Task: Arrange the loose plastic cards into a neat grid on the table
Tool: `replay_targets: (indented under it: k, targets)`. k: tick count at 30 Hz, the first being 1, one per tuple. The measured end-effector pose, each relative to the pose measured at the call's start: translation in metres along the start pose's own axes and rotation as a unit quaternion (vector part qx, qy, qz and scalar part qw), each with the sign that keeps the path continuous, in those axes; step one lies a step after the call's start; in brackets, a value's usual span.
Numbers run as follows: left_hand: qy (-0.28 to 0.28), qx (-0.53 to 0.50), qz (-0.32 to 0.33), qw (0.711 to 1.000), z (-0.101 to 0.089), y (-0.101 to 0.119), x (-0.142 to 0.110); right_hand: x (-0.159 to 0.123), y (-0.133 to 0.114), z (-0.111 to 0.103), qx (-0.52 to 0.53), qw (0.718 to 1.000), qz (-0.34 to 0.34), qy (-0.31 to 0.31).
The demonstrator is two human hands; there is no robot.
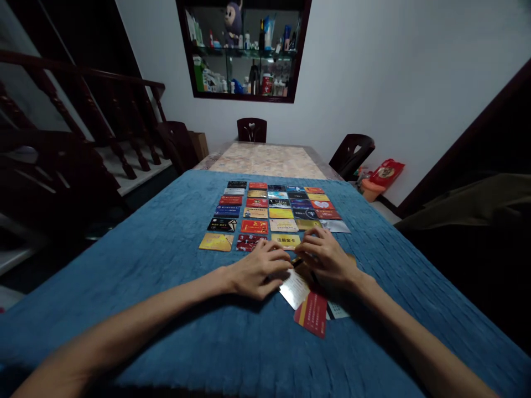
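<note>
My left hand (262, 270) is low over the cloth, its fingers curved and its thumb apart from them. Its fingertips reach the left end of a card with a black stripe (297, 262). On the other side, my right hand (327, 258) has its fingers curled in at this card; its palm hides part of it. Beneath the hands lies a loose pile with a silvery white card (294, 288), a red card with a yellow band (313, 314) and a pale card (338, 310). A yellow card (285, 241) and a dark red card (250, 242) lie just beyond my fingers.
Several cards, among them a gold card (216, 242) and a black card (223, 224), form rows on the blue cloth (166, 249). Chairs (352, 155) stand around the table. A wall cabinet (244, 98) and a stair railing (103, 74) are farther back.
</note>
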State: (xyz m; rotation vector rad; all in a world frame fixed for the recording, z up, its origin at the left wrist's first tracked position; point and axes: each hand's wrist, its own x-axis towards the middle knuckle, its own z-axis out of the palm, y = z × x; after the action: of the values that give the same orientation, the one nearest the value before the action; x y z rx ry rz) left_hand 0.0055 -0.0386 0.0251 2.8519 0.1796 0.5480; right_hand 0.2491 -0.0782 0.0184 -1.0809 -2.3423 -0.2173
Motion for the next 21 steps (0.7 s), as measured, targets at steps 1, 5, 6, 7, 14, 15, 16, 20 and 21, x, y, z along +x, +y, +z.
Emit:
replay_targets:
  k: [1, 5, 6, 7, 14, 15, 16, 20, 21]
  targets:
    - [-0.009, -0.005, 0.002, 1.000, 0.001, 0.001, -0.001, -0.002, -0.003, 0.000, 0.008, 1.000, 0.002, -0.004]
    - [-0.025, -0.019, 0.001, 0.999, 0.004, 0.002, -0.006, -0.007, -0.016, -0.003, 0.033, 0.999, -0.002, -0.037]
    - [-0.025, -0.023, 0.003, 0.999, 0.005, 0.002, -0.006, -0.007, -0.018, -0.004, 0.038, 0.998, -0.003, -0.043]
    - [-0.025, -0.028, 0.006, 0.999, 0.005, 0.002, -0.007, -0.008, -0.020, -0.005, 0.045, 0.998, -0.003, -0.048]
    - [-0.008, -0.023, 0.033, 0.999, 0.006, -0.001, -0.009, -0.009, -0.027, -0.010, 0.079, 0.995, -0.005, -0.064]
    - [-0.002, -0.016, 0.043, 0.999, 0.006, -0.002, -0.009, -0.009, -0.028, -0.010, 0.082, 0.994, -0.005, -0.066]
    - [0.003, -0.007, 0.056, 0.998, 0.006, -0.003, -0.009, -0.009, -0.029, -0.011, 0.085, 0.994, -0.004, -0.068]
    - [0.012, 0.059, 0.113, 0.992, 0.007, -0.005, -0.009, -0.008, -0.034, -0.017, 0.104, 0.991, -0.004, -0.078]
    - [0.016, 0.077, 0.128, 0.989, 0.007, -0.006, -0.009, -0.008, -0.035, -0.018, 0.110, 0.991, -0.005, -0.082]
